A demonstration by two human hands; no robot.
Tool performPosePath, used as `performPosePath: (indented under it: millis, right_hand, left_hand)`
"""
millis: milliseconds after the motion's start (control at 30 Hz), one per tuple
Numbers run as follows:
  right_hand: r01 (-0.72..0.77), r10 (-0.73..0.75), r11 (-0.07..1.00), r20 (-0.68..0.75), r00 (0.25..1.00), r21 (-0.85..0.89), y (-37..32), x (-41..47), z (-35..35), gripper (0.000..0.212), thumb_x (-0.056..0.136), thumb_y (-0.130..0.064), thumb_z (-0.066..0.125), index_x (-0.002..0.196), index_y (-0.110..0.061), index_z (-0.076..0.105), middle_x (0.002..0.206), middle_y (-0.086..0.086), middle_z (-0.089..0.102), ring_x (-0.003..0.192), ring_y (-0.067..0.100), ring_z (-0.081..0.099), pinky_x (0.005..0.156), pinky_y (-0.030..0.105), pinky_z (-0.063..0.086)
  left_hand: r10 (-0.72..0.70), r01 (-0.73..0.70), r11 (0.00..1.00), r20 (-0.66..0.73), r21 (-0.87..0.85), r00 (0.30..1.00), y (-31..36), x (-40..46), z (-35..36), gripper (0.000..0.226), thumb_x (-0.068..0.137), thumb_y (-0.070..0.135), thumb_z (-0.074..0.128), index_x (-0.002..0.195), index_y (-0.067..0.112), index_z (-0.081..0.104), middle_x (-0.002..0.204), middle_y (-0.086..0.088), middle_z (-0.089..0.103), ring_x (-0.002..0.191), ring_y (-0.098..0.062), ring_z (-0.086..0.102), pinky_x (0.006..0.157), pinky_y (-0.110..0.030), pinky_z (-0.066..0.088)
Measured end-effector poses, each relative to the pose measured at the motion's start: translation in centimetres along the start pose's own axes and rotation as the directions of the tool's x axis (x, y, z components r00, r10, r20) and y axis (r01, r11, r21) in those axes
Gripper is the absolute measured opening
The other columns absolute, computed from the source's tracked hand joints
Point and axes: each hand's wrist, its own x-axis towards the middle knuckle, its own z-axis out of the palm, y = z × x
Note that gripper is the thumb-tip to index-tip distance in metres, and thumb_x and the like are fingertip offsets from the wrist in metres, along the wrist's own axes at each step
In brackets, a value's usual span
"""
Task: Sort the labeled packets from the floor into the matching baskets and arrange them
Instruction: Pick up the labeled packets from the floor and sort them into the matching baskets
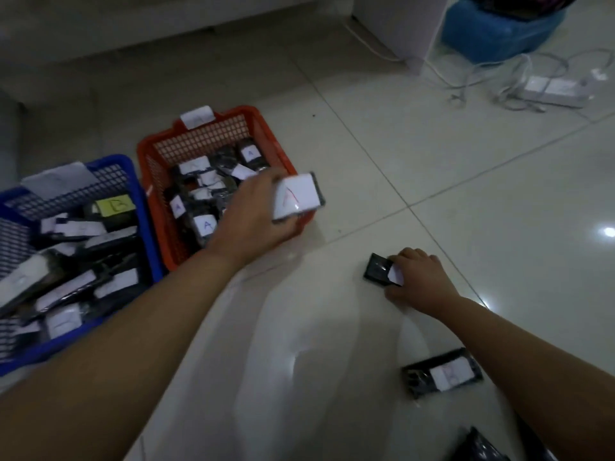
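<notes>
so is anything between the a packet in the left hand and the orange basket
Nothing visible. The left hand holds the A packet just above the orange basket's near right corner; the open top below holds only other A packets.

Left arm reaches forward, nearly straight, with the left hand (256,211) held up off the floor and its fingers curled round a flat packet (298,197). Right arm is stretched out lower, right hand (421,277) palm-down at floor level, fingers pinching a small dark packet (377,269).
</notes>
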Motion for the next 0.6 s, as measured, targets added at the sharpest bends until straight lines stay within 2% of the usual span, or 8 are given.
performPosePath:
  millis: [133, 233, 300, 433, 533, 600]
  right_hand:
    - [0.047, 0.026, 0.96, -0.256, 0.966, 0.275, -3.7, 2.8, -3.0, 0.054, 0.064, -0.019, 0.078, 0.114, -0.009, 0.062, 0.102, 0.013, 0.061, 0.093, 0.035, 0.056, 0.076, 0.038, 0.043]
    - [0.162, 0.037, 0.888, -0.419, 0.907, 0.431, -7.5, 4.7, -6.3, 0.053, 0.063, -0.009, 0.078, 0.113, -0.005, 0.062, 0.1, 0.014, 0.061, 0.09, 0.032, 0.055, 0.076, 0.034, 0.041]
    - [0.281, -0.014, 0.817, -0.47, 0.883, 0.503, -10.3, 5.6, -8.0, 0.052, 0.064, -0.004, 0.078, 0.113, -0.007, 0.06, 0.101, 0.007, 0.058, 0.093, 0.024, 0.053, 0.078, 0.027, 0.036]
    - [0.454, -0.227, 0.775, -0.476, 0.849, 0.44, -15.2, 7.3, -9.0, 0.054, 0.064, -0.006, 0.077, 0.114, -0.019, 0.059, 0.108, -0.004, 0.055, 0.099, 0.013, 0.046, 0.085, 0.01, 0.029]
    - [0.524, -0.353, 0.787, -0.458, 0.816, 0.327, -18.0, 9.0, -8.6, 0.059, 0.063, -0.004, 0.076, 0.117, -0.023, 0.059, 0.115, -0.007, 0.052, 0.108, 0.008, 0.038, 0.091, 0.013, 0.027]
    - [0.55, -0.386, 0.783, -0.468, 0.795, 0.291, -19.0, 9.7, -8.4, 0.057, 0.063, -0.005, 0.073, 0.116, -0.023, 0.061, 0.117, -0.005, 0.054, 0.11, 0.009, 0.036, 0.094, 0.018, 0.029]
  left_hand:
    - [-0.157, 0.165, 0.985, -0.135, 0.049, 0.978, -5.5, 1.5, -5.6, 0.061, 0.076, 0.02, 0.075, 0.129, 0.009, 0.045, 0.128, -0.011, 0.05, 0.118, -0.023, 0.046, 0.092, -0.025, 0.035]
    - [-0.285, 0.294, 0.955, -0.176, 0.026, 0.942, -9.3, 1.9, -7.4, 0.063, 0.077, 0.021, 0.075, 0.13, 0.012, 0.043, 0.132, -0.009, 0.049, 0.12, -0.024, 0.046, 0.097, -0.033, 0.042]
    - [-0.347, 0.35, 0.937, -0.183, -0.019, 0.92, -11.2, 2.4, -7.6, 0.064, 0.077, 0.019, 0.075, 0.131, 0.013, 0.042, 0.132, -0.009, 0.049, 0.12, -0.024, 0.047, 0.097, -0.038, 0.044]
    - [-0.397, 0.4, 0.917, -0.155, -0.016, 0.905, -14.8, 3.5, -6.9, 0.064, 0.078, 0.014, 0.074, 0.134, 0.011, 0.042, 0.133, -0.01, 0.049, 0.122, -0.024, 0.045, 0.095, -0.03, 0.038]
    - [-0.407, 0.412, 0.911, -0.156, -0.004, 0.9, -17.7, 4.4, -6.4, 0.064, 0.078, 0.012, 0.073, 0.134, 0.014, 0.043, 0.134, -0.009, 0.048, 0.124, -0.023, 0.041, 0.098, -0.029, 0.034]
    - [-0.395, 0.409, 0.909, -0.15, 0.076, 0.906, -18.6, 5.1, -5.9, 0.063, 0.077, 0.015, 0.073, 0.133, 0.017, 0.046, 0.134, -0.009, 0.048, 0.125, -0.023, 0.039, 0.098, -0.031, 0.033]
